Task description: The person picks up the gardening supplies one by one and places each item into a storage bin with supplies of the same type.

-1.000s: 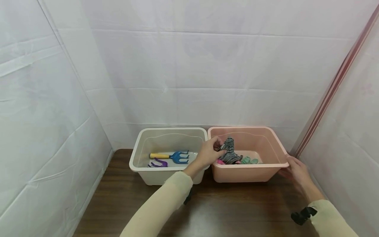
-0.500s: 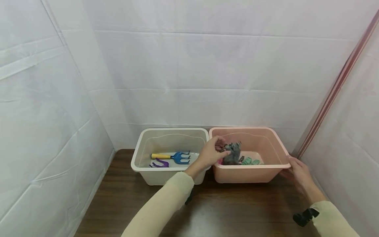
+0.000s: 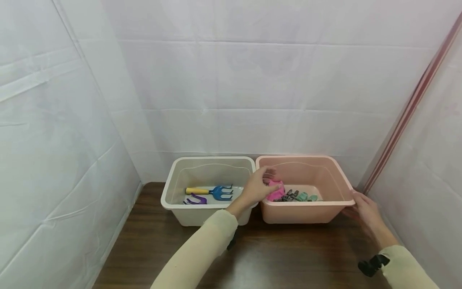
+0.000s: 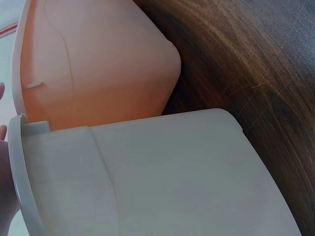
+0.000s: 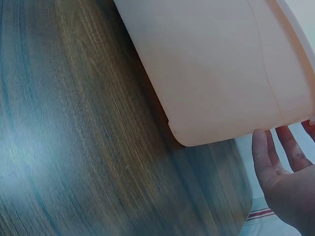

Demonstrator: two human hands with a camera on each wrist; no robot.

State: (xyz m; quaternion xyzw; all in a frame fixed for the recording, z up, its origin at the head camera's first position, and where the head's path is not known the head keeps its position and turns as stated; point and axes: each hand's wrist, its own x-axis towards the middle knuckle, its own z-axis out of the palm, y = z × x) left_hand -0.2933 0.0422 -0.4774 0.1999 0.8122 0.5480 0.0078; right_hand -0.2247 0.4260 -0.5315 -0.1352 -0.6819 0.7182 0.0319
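My left hand (image 3: 255, 186) reaches over the left side of the peach plastic bin (image 3: 297, 212). Its thumb lies in front of a bright pink toy (image 3: 275, 194), its fingers bent behind, pinching it. Beside that toy, black-and-white striped legs of a toy zebra (image 3: 290, 196) show; the front rim hides the rest. A pale green toy (image 3: 304, 197) lies to their right. My right hand (image 3: 365, 206) grips the peach bin's right rim, thumb on top. In the right wrist view its fingers (image 5: 263, 160) sit under the rim against the outer wall.
A cream bin (image 3: 213, 216) stands left of the peach one, rims close together. Inside lie a toy garden fork (image 3: 216, 192) with yellow handle and a purple claw-shaped piece (image 3: 195, 199). Both bins stand on a dark wooden table (image 3: 281, 261), with white cloth walls (image 3: 216, 80) around.
The zebra, held upright in my left hand a second ago, has tumbled down into the bin. The pink toy now shows between thumb and fingers. My right hand keeps its place.
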